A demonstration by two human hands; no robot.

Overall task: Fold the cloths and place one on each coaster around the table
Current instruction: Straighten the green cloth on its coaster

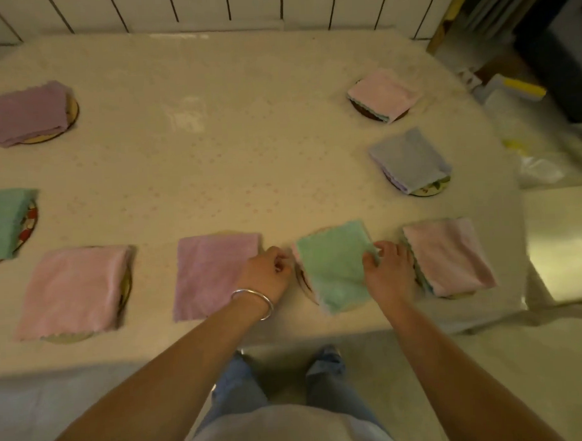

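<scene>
A folded green cloth (pixel 334 265) lies on a coaster near the table's front edge. My left hand (pixel 268 274) pinches its left edge, fingers curled. My right hand (pixel 388 269) grips its right edge. Left of it lies a folded purple cloth (pixel 212 276), and further left a pink cloth (pixel 74 290) on a coaster (pixel 125 288). To the right lies another pink cloth (pixel 449 254). Folded cloths also cover coasters around the table: blue-grey (pixel 409 160), pink (pixel 382 93), purple (pixel 28 114) and green (pixel 2 220).
The table (pixel 215 157) has a pale dotted cover and stands against a white panelled wall. At the right are a metal surface (pixel 561 240), plastic bags and a yellow-topped item (pixel 522 88). My legs stand at the table's front edge.
</scene>
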